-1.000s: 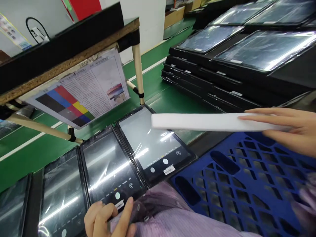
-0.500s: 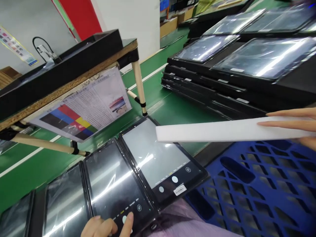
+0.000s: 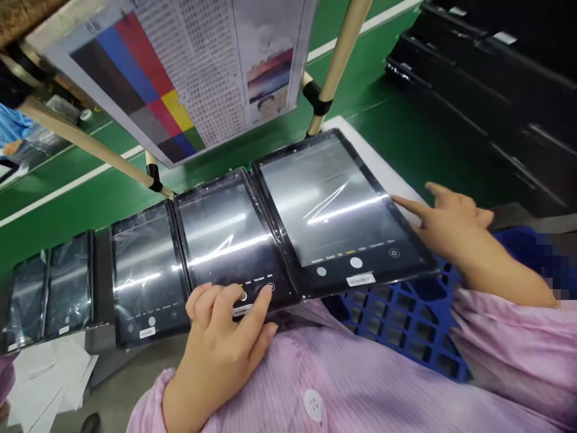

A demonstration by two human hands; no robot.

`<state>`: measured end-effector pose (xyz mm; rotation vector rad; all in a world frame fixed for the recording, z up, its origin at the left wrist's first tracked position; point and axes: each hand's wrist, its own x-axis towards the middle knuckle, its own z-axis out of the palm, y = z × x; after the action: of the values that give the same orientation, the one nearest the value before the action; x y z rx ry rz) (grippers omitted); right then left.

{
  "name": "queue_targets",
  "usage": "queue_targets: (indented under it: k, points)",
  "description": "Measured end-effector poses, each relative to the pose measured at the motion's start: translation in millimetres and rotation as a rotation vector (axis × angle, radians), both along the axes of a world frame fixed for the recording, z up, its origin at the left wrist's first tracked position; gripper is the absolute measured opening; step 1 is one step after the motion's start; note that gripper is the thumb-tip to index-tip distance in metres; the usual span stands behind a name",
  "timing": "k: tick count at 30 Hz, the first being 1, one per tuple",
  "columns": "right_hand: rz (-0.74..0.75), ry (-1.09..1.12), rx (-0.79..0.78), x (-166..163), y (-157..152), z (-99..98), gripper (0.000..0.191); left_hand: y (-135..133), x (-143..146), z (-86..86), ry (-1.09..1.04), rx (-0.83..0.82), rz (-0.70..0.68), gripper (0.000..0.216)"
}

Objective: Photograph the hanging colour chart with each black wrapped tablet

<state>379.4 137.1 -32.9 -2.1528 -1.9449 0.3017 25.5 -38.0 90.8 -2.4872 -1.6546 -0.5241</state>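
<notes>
A row of tablets in clear film stands before me with camera screens showing. My left hand [image 3: 220, 349] lies over the lower edge of the middle tablet [image 3: 220, 234], its index fingertip on the screen near a round icon and the other fingers loosely bent. To the right is a larger-looking tablet [image 3: 333, 198] with a barcode label at its bottom. A white foam strip [image 3: 374, 156] lies along that tablet's far right side, partly hidden behind it. My right hand [image 3: 455, 225] is at the same edge, fingers stretched out, a fingertip touching the tablet's rim near the foam.
More tablets [image 3: 144, 276] continue leftward. A printed colour chart sheet [image 3: 189, 78] hangs from a pipe-framed shelf [image 3: 342, 54]. Black stacked trays [image 3: 487, 90] stand at the right, a blue plastic pallet [image 3: 406, 325] below. White papers [image 3: 49, 385] lie lower left. Another person's blue sleeve [image 3: 15, 129] shows far left.
The foam strip has gone from my right hand's grip in the air to lying beside the right tablet. My view has tilted down; my left hand remains at the middle tablet.
</notes>
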Motion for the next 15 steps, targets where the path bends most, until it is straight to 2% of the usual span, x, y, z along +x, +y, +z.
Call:
queue_targets:
  k: [2, 4, 6, 8, 11, 15]
  points:
    - [-0.017, 0.135, 0.074, -13, -11, 5.1, 0.056, 0, 4, -3.4, -0.007, 0.001, -0.001, 0.026]
    - [-0.010, 0.441, 0.150, -23, -25, 18.9, 0.059, 0, 8, -7.0, 0.002, 0.006, -0.002, 0.026]
    - [0.003, 0.778, 0.096, -31, -40, 35.5, 0.063, -3, 7, -8.0, 0.016, 0.018, 0.000, 0.028]
    - [0.056, 0.983, -0.026, -38, -53, 50.3, 0.073, -10, -4, -5.6, 0.035, 0.031, 0.003, 0.033]
    - [0.154, 0.992, -0.158, -45, -62, 65.2, 0.087, -25, -43, -1.0, 0.091, 0.094, 0.022, 0.047]
    - [0.112, 0.956, -0.155, -54, -62, 71.5, 0.090, -48, -101, -5.3, 0.094, 0.177, 0.114, 0.054]
